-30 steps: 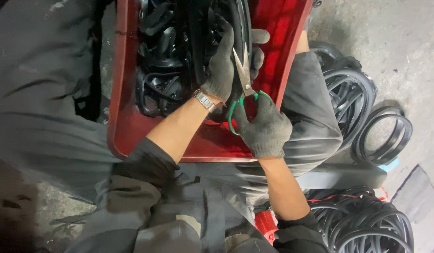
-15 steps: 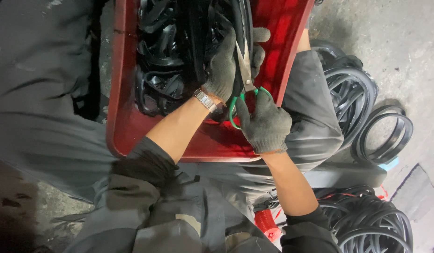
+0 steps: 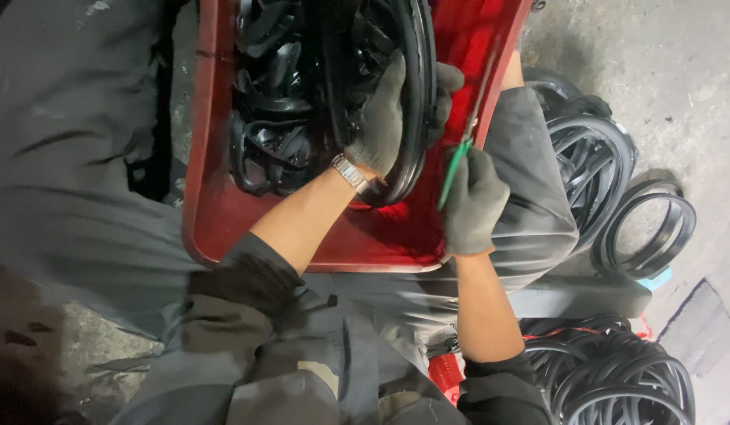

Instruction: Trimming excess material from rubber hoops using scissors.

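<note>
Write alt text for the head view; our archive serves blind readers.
A gloved left hand grips a black rubber ring over a red tray of rubber parts, while the gloved right hand holds green-handled scissors beside it.

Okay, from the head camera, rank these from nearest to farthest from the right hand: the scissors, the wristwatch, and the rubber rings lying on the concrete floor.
1. Scissors: held in the right hand, green handles in its grip.
2. Wristwatch: on the left wrist, just to the left, over the red tray.
3. Rubber rings: on the concrete floor, off to the right beyond the knee.
</note>
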